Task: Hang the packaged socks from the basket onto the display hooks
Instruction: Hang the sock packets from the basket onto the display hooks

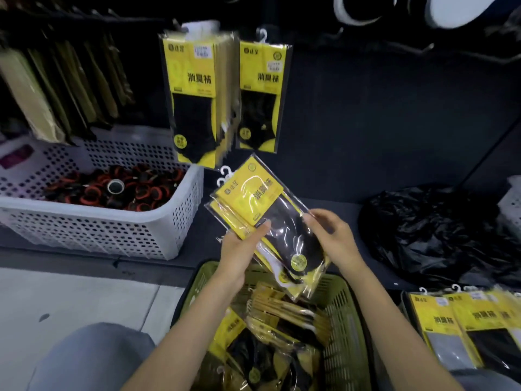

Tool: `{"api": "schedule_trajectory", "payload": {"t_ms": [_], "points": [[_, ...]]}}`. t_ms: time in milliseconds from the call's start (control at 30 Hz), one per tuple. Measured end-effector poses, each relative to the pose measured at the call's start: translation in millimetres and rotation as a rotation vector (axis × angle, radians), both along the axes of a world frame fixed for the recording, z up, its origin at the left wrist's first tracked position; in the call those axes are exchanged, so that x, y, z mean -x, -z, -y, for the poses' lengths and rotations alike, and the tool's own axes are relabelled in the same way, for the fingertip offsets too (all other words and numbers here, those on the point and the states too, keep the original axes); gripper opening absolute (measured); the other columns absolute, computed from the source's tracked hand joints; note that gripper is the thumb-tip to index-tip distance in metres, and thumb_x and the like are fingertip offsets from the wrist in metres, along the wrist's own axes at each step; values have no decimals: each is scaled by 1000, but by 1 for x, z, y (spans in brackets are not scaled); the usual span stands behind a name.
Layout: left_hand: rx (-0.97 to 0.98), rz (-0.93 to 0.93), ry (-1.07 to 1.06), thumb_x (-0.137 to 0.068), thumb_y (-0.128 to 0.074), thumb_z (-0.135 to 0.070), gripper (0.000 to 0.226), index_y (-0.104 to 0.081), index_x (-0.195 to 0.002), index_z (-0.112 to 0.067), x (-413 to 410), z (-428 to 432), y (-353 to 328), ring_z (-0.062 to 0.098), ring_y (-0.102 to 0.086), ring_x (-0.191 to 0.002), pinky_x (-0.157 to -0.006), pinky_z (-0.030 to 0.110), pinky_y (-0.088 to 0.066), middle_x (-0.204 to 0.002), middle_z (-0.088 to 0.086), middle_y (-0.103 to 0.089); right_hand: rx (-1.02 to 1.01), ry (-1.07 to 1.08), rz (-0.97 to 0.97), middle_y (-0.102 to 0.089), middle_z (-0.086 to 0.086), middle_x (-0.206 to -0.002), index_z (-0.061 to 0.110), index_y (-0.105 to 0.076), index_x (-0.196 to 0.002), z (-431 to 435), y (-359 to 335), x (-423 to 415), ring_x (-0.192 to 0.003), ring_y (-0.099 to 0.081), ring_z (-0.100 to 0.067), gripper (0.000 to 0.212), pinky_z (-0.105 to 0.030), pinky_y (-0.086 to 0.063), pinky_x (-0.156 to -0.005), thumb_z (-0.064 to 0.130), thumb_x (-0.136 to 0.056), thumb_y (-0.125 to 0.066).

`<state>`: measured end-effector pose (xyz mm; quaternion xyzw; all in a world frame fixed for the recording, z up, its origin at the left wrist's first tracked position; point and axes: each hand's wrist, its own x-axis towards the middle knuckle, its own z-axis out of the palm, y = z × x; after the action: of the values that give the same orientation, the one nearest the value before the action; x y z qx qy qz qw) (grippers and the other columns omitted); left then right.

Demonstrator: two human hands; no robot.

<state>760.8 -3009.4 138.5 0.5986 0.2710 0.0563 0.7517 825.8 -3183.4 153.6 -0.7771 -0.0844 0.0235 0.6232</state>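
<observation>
Stack of yellow-and-black socks in glossy clear sleeves (pixel 253 193), fanned above the olive slatted basket (pixel 341 303).
The left grip (pixel 242 246) pinches it from the left and the right grip (pixel 329 232) holds its right edge. Probably light, floppy and slippery: best taken at the stiff card by the white hanger hooks (pixel 225 176).

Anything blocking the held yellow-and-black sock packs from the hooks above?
Nothing visible. The clear-wrapped yellow-and-black sock packs, gripped by the left hand and right hand, sit just below the hanging full left bunch and thinner right bunch; only open air lies between.
</observation>
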Motion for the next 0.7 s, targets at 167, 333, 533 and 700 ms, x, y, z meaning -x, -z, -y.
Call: {"api": "schedule_trajectory", "payload": {"t_ms": [167,333,533,700], "points": [[-179,247,92,-66,-83,-34,25,-69,-86,-30,-15,-22,-61,-7,-67,-75,-55,4,-46,-80,-21,-73,-100,-40,188,-68,11,-83,19,-68,-92,-27,-61,-6,-78,-61,5,13,-10,-48,-74,27,-83,-72],[-287,326,155,-50,-82,-48,43,-69,-87,-29,-20,-42,-95,-5,-68,-80,-60,4,-49,-85,-20,-73,-256,-122,93,-73,-2,-95,12,-67,-91,-46,-101,-14,-90,-68,-15,14,-27,-54,-83,22,-83,-72],[-448,361,147,-70,-59,-57,38,-70,-87,-25,-26,-72,-117,-7,-58,-84,-75,8,-48,-84,-20,-64,-278,-146,-21,-75,-6,-93,6,-69,-95,-60,-117,-22,-88,-70,-19,17,-36,-54,-87,21,-87,-67],[-428,388,-3,-72,-58,-58,36,-68,-94,-31,-30,-107,-128,-5,-65,-84,-66,8,-44,-88,-15,-72,-351,-97,-101,-75,-10,-90,10,-70,-92,-67,-127,-40,-79,-73,-20,15,-32,-59,-68,22,-92,-60]]}}
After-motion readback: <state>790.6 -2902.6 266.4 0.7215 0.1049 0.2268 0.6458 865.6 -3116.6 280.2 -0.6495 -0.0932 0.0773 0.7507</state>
